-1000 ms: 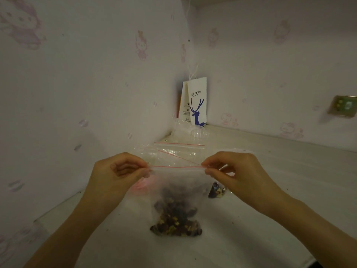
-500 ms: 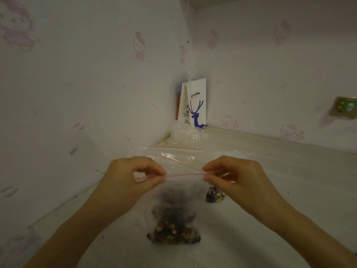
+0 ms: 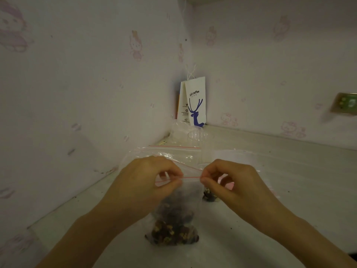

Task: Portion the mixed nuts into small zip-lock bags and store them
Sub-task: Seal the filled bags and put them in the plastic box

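Pinching the zip-lock bag (image 3: 180, 205) seal, both hands, left hand (image 3: 148, 183) slid nearer right hand (image 3: 230, 183), nuts (image 3: 173, 232) inside

Clear zip-lock bag (image 3: 179, 206) with a red seal line, held upright over the white surface, its top pinched by the left hand (image 3: 146, 182) and right hand (image 3: 231, 182); mixed nuts (image 3: 173, 232) fill its bottom. Empty bags (image 3: 173, 153) lie flat behind it, toward the surface's back left corner. A second nut portion (image 3: 209, 196) lies just to its right.

Clear glossy plastic zip-lock bag (image 3: 185, 200), matt white paper carrier bag (image 3: 195, 102), smooth pale table (image 3: 289, 171).
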